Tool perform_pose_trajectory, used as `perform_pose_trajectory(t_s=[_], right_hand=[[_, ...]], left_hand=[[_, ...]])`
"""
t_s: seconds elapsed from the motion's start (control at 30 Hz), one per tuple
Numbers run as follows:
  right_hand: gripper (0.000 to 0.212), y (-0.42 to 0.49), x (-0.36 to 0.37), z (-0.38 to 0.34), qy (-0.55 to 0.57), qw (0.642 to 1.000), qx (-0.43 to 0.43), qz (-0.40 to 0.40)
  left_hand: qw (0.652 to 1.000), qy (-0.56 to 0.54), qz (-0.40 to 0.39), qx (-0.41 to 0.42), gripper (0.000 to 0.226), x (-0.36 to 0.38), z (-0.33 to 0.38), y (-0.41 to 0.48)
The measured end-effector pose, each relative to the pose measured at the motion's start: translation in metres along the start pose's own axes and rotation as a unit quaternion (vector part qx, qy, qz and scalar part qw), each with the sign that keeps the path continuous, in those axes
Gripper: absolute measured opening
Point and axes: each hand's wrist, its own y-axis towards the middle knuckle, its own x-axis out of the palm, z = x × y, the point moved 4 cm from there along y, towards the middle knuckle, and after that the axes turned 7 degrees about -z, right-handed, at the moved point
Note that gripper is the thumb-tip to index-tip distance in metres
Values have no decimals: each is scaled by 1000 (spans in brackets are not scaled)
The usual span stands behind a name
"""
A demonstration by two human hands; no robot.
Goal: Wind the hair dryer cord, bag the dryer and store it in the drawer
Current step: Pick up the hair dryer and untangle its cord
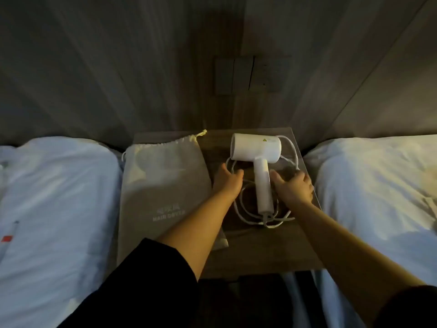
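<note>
The white hair dryer (256, 159) lies flat on the wooden bench (260, 252) between two beds, barrel toward the wall and handle pointing back at the person. Its white cord (246, 210) sprawls in loose loops around the handle and out to the right, not yet wound. The grey drawstring bag (165, 185), printed "HAIR DRYER", lies flat just to the left, overhanging the bench edge. The dryer looks like light, rigid, smooth plastic, best taken by the handle; the cord seems springy and likely to uncoil unless pinched where the loops cross. The bag is soft and limp, so its mouth would need holding open. The left hand (228, 183) is half open, fingers curled over a cord loop left of the handle. The right hand (293, 185) is also half open, fingers spread beside the handle, resting on the cord; neither has closed a firm grip. No drawer is in view
</note>
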Motion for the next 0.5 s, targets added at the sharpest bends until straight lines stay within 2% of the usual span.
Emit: perform_pose_trajectory(t_s=[0.1,0.2,0.3,0.43,0.5], right_hand=[[92,8,-2,5,17,999,23,38],[93,11,0,3,46,998,20,25],[102,11,10,1,67,997,11,-37],[122,6,29,-8,-26,988,-70,-136],[121,12,38,-6,-39,984,-96,-142]], left_hand=[[998,-55,34,14,64,2,-3,13],[998,-53,23,19,51,7,-7,20],[999,15,32,40,37,9,-13,27],[996,38,24,75,23,4,-16,27],[996,29,10,80,13,1,-19,28]])
